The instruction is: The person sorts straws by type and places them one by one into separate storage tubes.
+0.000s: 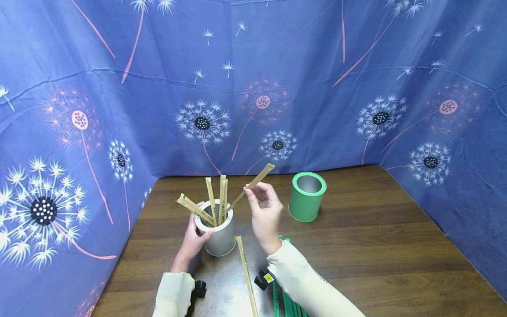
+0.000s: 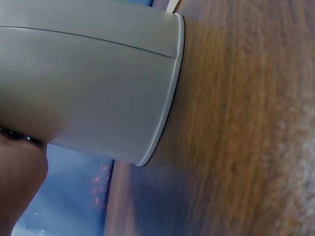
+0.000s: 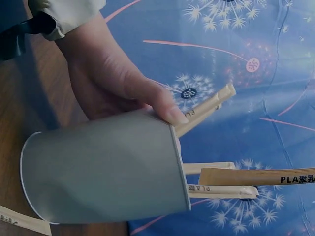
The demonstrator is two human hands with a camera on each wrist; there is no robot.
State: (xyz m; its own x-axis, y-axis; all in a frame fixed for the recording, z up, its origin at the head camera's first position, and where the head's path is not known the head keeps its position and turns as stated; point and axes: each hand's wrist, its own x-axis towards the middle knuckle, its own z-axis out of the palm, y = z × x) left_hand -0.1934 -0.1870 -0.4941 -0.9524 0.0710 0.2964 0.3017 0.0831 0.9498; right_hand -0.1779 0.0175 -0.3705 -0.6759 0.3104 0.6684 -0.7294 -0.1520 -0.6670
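My left hand grips a silver-grey can by its side, thumb near the white rim. Several straws in tan paper wrappers stand in the can, leaning different ways. Between thumb and fingertips my right hand pinches another paper-wrapped straw, slanted with its lower end at the can's mouth. In the right wrist view, printed letters show on this held straw. The left wrist view is filled by the can's side and its bottom edge close to the wooden table.
One more tan wrapped straw lies on the wooden table in front of the can. A green can stands at the back right. Several green-wrapped straws lie partly under the right forearm. Blue dandelion-print cloth hangs around the table.
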